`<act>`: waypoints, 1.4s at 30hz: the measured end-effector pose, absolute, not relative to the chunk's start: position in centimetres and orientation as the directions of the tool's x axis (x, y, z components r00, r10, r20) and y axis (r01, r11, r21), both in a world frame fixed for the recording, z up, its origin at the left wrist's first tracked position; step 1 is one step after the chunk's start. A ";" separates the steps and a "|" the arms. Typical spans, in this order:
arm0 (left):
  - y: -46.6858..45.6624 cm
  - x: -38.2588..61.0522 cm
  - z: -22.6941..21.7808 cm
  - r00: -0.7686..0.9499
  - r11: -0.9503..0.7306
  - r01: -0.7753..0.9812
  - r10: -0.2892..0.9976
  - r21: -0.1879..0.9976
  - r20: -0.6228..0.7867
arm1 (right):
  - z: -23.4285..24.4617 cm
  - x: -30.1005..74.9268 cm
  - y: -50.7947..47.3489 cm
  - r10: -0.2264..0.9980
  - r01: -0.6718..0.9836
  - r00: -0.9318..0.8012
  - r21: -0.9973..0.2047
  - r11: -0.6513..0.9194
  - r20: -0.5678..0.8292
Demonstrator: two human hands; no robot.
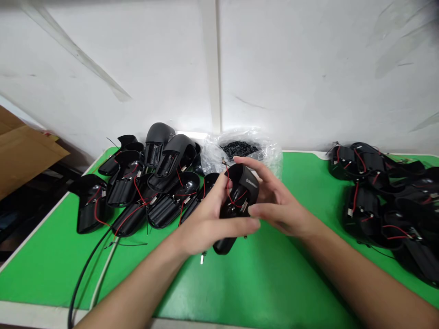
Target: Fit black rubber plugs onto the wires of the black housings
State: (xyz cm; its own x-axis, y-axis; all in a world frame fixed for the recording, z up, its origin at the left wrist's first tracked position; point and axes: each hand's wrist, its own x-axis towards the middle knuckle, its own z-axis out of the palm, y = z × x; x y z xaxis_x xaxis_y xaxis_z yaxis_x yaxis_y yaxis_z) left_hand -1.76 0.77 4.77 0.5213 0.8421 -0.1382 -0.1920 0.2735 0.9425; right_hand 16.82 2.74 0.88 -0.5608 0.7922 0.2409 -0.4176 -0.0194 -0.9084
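Black wired housing (pixel 240 194): one, fingers of left hand (pixel 206 224) and right hand (pixel 279 196) wrapped round it. Likewise wired: left pile (pixel 137 192) and right pile (pixel 377 205) beside it.

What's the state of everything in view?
Left hand, gripping the housing.
Right hand, fingers against the housing.
Black plastic housing with red wires, held off the mat, wires loose.
Heap of black plastic housings beside the bag, piled, red wires showing.
Second heap of black wired housings, piled.
Clear plastic bag of small black pieces, open.
Green bench mat, flat.
Black cable, lying loose across the mat.
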 end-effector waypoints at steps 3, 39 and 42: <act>0.9 -2.0 4.8 0.556 0.377 -0.199 0.804 0.904 -0.213 | 1.3 17.5 3.1 0.771 -0.444 -0.600 -0.890 -0.100 0.212; -4.3 7.0 2.2 0.597 -0.598 0.801 0.795 0.022 -0.105 | 2.2 20.8 6.4 0.994 -0.497 -0.105 -0.868 -0.014 0.044; -4.3 7.2 2.2 0.597 -0.598 0.801 0.798 0.011 -0.078 | 2.3 20.9 6.5 0.994 -0.506 -0.101 -0.863 -0.015 0.041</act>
State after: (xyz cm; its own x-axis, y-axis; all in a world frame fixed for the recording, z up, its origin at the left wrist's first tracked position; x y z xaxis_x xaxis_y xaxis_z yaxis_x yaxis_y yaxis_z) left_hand 7.25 -4.33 2.18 0.5970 0.7985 -0.0775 0.8013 -0.5981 0.0109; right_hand 20.87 6.51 2.28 -0.1007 0.9941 0.0414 -0.5057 -0.0153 -0.8626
